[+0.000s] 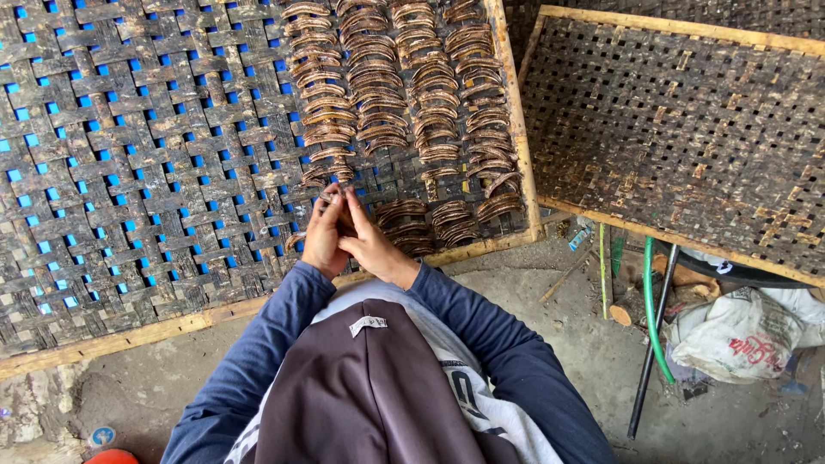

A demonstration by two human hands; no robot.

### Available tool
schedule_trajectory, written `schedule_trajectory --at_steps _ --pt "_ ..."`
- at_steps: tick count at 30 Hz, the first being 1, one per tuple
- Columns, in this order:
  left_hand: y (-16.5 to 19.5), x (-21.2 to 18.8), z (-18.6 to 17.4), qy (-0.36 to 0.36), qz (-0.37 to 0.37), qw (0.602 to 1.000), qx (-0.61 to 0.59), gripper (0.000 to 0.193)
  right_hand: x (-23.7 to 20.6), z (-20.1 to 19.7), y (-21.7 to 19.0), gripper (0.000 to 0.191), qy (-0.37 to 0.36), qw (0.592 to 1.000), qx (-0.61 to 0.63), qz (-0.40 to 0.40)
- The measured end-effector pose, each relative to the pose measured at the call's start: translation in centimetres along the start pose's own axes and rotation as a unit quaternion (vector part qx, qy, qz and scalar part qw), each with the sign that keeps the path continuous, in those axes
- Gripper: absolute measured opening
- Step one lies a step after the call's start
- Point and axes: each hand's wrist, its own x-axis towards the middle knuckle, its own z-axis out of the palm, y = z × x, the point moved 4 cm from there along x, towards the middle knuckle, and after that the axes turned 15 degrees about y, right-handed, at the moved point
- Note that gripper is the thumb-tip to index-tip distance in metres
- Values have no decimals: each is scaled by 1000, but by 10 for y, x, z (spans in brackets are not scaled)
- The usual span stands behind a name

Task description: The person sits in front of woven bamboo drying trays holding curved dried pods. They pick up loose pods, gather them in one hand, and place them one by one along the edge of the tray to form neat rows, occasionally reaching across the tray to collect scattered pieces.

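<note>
To the left of the hands, the woven bamboo rack (155, 155) lies bare of pieces, blue showing through its gaps. The left hand (324, 234) and right hand (371, 245) meet over its near edge, fingers pinched together on a small brown curved strip (337, 199), probably to bend it like the others. Just beyond and to the right, rows of curled brown strips (404, 103) lie in neat columns, likely spaced for drying. Further right sits a second rack (679, 137), with a green hose (655, 318) and white sack (739, 335) on the dirt floor.
</note>
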Motion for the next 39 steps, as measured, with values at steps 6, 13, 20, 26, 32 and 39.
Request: schedule_trajectory --at_steps 6,13,20,26,32,39 --pt "13 -6 -21 38 -112 991 -67 28 19 -66 -38 50 -74 997 -21 -13" --pt "29 -20 -16 34 -111 989 -87 37 106 -271 -52 60 231 828 -491 -142" --pt "31 -28 -24 70 -101 991 -54 36 79 -280 -11 60 167 756 -619 -128" --pt "28 -27 -27 67 -113 990 -54 33 68 -292 -1 19 109 802 -556 -191" --pt "23 -30 -30 91 -113 989 -31 32 55 -299 -19 53 13 804 -594 -19" --pt "22 -31 -25 74 -124 989 -34 29 43 -282 -32 60 -30 737 -665 -118"
